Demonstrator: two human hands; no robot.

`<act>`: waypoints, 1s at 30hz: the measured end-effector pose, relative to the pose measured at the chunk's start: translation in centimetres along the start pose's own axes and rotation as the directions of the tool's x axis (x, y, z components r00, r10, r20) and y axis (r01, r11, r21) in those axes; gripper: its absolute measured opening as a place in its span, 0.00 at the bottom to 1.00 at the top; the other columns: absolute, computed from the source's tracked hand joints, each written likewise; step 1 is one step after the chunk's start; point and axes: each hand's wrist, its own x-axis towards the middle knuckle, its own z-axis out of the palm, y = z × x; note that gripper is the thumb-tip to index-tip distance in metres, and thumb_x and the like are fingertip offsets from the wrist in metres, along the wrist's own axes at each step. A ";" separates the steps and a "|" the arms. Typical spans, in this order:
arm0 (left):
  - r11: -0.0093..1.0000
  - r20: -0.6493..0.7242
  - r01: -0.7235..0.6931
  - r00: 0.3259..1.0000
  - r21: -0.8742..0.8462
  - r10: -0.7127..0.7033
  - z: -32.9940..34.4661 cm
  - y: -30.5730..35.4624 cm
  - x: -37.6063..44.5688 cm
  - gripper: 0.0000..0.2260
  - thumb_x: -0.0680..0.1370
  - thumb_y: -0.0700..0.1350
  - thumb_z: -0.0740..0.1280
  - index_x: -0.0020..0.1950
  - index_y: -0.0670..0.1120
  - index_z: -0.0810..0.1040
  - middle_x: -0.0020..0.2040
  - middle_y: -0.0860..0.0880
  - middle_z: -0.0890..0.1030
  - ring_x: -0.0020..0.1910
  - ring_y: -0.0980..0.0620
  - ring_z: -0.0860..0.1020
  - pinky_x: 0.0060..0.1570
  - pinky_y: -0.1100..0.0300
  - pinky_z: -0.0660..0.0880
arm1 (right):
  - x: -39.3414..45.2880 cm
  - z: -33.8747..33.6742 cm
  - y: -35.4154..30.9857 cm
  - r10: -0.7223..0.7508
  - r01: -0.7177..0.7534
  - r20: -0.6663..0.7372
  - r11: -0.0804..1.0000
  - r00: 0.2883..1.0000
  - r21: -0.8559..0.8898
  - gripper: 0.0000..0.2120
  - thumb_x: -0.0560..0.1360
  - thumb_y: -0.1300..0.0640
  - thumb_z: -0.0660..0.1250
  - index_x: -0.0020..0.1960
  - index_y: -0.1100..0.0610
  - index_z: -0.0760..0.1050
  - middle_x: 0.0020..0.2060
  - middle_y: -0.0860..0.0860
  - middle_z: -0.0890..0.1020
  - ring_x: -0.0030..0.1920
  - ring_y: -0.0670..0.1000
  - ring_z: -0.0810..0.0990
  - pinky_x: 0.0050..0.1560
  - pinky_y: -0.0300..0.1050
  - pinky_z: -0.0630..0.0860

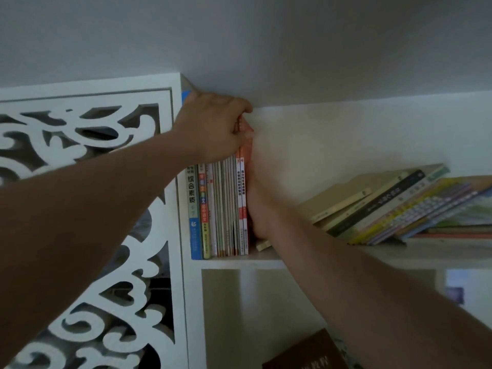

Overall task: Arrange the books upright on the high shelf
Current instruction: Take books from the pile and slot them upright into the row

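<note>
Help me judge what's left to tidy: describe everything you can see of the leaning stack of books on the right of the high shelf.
The leaning stack of books lies tilted, not upright, spines facing out, on the high shelf right of the right hand. Spines look beige, black, yellow and pastel. Neither hand touches it; a gap separates it from the upright row.

The upright books (221, 209) have glossy paper spines. The shelf (266, 259) is smooth, matt cream board. At nine o'clock, the carved panel (87, 123) looks like smooth white-painted wood. The slanting books (394, 206) show matt paper covers.
</note>
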 end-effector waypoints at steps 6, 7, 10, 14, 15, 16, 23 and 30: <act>0.998 0.023 -0.013 1.000 0.068 0.011 0.0 -0.3 0.6 0.29 0.79 0.66 0.60 0.75 0.51 0.71 0.69 0.46 0.80 0.67 0.41 0.76 0.70 0.42 0.64 | -2.0 0.2 -0.9 -0.091 0.071 -0.055 0.955 0.994 -0.287 0.27 0.85 0.33 0.51 0.51 0.50 0.81 0.41 0.50 0.88 0.44 0.52 0.87 0.50 0.52 0.84; 0.995 0.008 -0.017 1.000 0.095 0.016 0.0 -0.4 0.7 0.29 0.80 0.65 0.59 0.76 0.50 0.70 0.69 0.45 0.79 0.68 0.39 0.76 0.70 0.41 0.64 | -3.4 -0.3 -1.0 -0.225 0.190 -0.044 0.900 0.973 -0.391 0.21 0.87 0.40 0.53 0.55 0.49 0.82 0.46 0.49 0.89 0.48 0.50 0.87 0.54 0.51 0.84; 0.980 -0.109 -0.035 0.992 0.197 0.057 0.5 -0.5 -0.6 0.30 0.84 0.62 0.53 0.81 0.45 0.64 0.74 0.37 0.74 0.71 0.34 0.73 0.70 0.39 0.64 | -10.1 -2.2 -1.5 -0.563 0.486 0.126 0.554 0.817 -0.675 0.14 0.84 0.52 0.64 0.68 0.44 0.81 0.58 0.39 0.85 0.53 0.35 0.83 0.56 0.31 0.79; 0.996 -0.179 0.042 0.983 0.085 -0.026 2.7 2.6 -7.8 0.33 0.86 0.62 0.52 0.84 0.43 0.58 0.82 0.36 0.60 0.81 0.33 0.59 0.79 0.42 0.53 | -20.3 -8.0 5.7 -0.557 0.567 0.419 0.117 0.717 -0.815 0.11 0.82 0.54 0.65 0.58 0.51 0.86 0.46 0.40 0.86 0.44 0.39 0.84 0.47 0.33 0.79; 0.999 -0.189 0.049 0.980 -0.022 -0.053 3.1 4.2 -11.1 0.31 0.85 0.60 0.56 0.83 0.43 0.61 0.82 0.36 0.60 0.81 0.33 0.58 0.80 0.42 0.52 | -22.1 -10.0 8.8 -0.494 0.477 0.359 0.134 0.792 -0.869 0.12 0.81 0.51 0.65 0.56 0.48 0.86 0.45 0.40 0.86 0.43 0.40 0.84 0.45 0.36 0.80; 0.991 -0.213 0.022 0.976 -0.135 -0.051 3.2 6.4 -15.1 0.27 0.84 0.55 0.60 0.80 0.42 0.67 0.80 0.35 0.64 0.79 0.34 0.61 0.78 0.42 0.55 | -23.4 -11.8 11.7 -0.423 0.344 0.230 0.216 0.877 -0.914 0.11 0.80 0.48 0.65 0.54 0.45 0.86 0.45 0.39 0.86 0.43 0.40 0.84 0.45 0.39 0.81; -0.067 0.731 0.801 0.504 -0.595 -0.460 8.9 24.1 -37.6 0.04 0.76 0.46 0.74 0.45 0.56 0.84 0.43 0.53 0.83 0.47 0.46 0.81 0.45 0.57 0.76 | -25.4 -17.3 24.9 0.282 -0.473 -0.435 0.767 0.855 -0.433 0.21 0.79 0.45 0.73 0.71 0.40 0.74 0.60 0.43 0.83 0.56 0.46 0.84 0.45 0.33 0.78; -0.761 0.999 0.648 0.051 -0.022 0.014 17.6 29.4 -41.2 0.19 0.71 0.54 0.82 0.56 0.45 0.86 0.61 0.36 0.84 0.54 0.40 0.86 0.51 0.42 0.83 | -24.2 -16.6 24.7 0.402 -0.506 -0.361 0.821 0.842 -0.265 0.27 0.79 0.52 0.76 0.70 0.40 0.66 0.56 0.40 0.82 0.46 0.39 0.86 0.38 0.36 0.81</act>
